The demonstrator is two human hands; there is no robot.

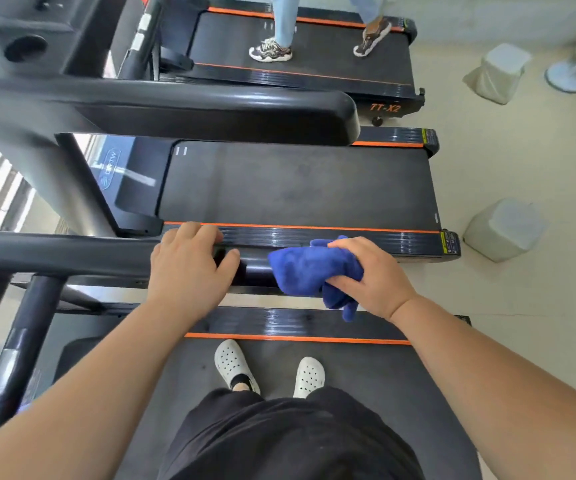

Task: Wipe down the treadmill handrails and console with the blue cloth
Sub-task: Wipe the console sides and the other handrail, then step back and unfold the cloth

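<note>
Above treadmill decks, right hand fingers clamp blue cloth on handrail; left hand grips it.

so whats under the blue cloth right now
The blue cloth, bunched in the right hand, lies over the end of the near handrail, which the left hand grips. The rail's tip beneath it is covered and cannot be seen.

The handrail end is covered by the blue cloth; the console is cut off at the upper left.
</note>
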